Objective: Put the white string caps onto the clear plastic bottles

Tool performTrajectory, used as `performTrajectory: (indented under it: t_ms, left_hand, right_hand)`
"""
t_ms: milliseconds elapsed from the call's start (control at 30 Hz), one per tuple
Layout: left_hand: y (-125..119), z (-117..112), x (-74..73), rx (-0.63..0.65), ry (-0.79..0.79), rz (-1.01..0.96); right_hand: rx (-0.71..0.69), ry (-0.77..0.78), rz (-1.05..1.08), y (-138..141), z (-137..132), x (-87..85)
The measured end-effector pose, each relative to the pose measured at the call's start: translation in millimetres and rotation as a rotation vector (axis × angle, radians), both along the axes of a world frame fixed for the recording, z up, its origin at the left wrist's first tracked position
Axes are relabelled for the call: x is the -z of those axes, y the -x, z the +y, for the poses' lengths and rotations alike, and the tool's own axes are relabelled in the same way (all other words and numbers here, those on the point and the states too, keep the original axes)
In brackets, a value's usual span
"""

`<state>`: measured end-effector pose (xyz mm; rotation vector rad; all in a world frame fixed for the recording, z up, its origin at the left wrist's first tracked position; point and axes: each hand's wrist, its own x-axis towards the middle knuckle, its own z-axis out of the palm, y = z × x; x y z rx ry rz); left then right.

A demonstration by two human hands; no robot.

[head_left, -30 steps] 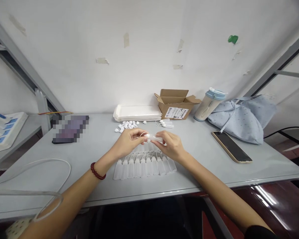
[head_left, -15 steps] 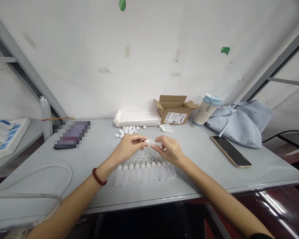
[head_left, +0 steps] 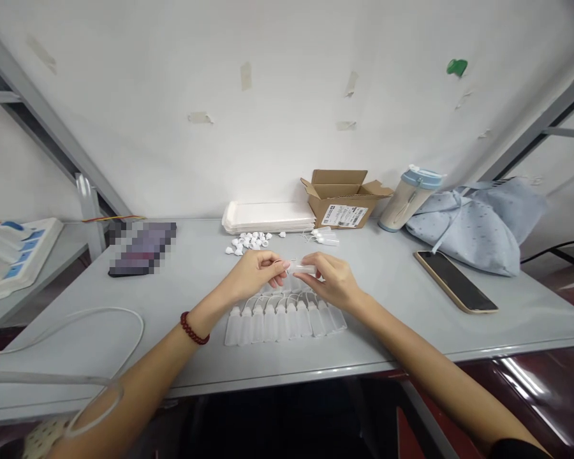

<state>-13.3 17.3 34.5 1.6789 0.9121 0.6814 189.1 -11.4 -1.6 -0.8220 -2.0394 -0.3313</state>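
Observation:
A small clear plastic bottle (head_left: 305,269) lies nearly level between my two hands, above the table. My right hand (head_left: 335,280) is closed round its body, thumb below and fingers on top. At the neck end, my left hand (head_left: 257,275) pinches the white cap, which its fingertips mostly hide. Below my hands, several translucent bottles (head_left: 282,322) with white cords at their necks lie side by side in a row. More bottles behind that row are partly covered by my hands. Just beyond is a pile of loose white caps (head_left: 249,242).
At the back stand a stack of white trays (head_left: 268,218) and an open cardboard box (head_left: 347,207), with a few bottles (head_left: 326,237) before it. To the right are a tumbler (head_left: 411,199), a blue cloth bag (head_left: 473,226) and a phone (head_left: 455,282). A white cable (head_left: 136,319) loops at left.
The view has tilted down and shifted slightly left, so the table things appear higher and farther right. My left fingers now cover more of the cap; both hands still hold the same bottle.

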Motion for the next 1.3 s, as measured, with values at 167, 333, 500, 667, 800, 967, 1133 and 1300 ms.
performTrajectory:
  t_ms: [167,333,500,667,800,967,1133,1300]
  left_hand:
    - [-1.6,-3.3,-2.2,-0.013,-0.056,-0.102]
    - [-3.4,-5.0,-4.3,-0.06,-0.077,-0.056]
    - [-3.4,-3.9,-3.2,-0.027,-0.032,0.024]
    - [-4.1,-4.2,-1.8,-0.013,-0.054,0.082]
    - [-4.0,-4.9,-3.7,-0.003,-0.053,0.059]
    - [-3.0,-7.3,-5.4,0.002,-0.11,0.017]
    - [-4.8,-10.6,-5.6,-0.026,-0.18,0.073]
    - [-5.3,-8.0,-1.4,-0.055,-0.106,0.098]
  right_hand:
    - [0.029,0.033,0.018,-1.7,0.1,0.5]
    - [0.046,0.015,0.035,-1.1,0.1,0.4]
    - [-0.003,-0.003,0.021,0.3,-1.2,-0.8]
    - [-0.021,-0.007,0.011,0.2,-2.5,-1.3]
    - [0.003,0.015,0.018,-0.6,-1.0,0.7]
    - [0.029,0.039,0.023,-1.5,0.8,3.3]
    - [0.032,0.089,0.052,0.2,-2.1,0.7]
    - [0.001,0.075,0.047,4.0,-4.9,-2.2]
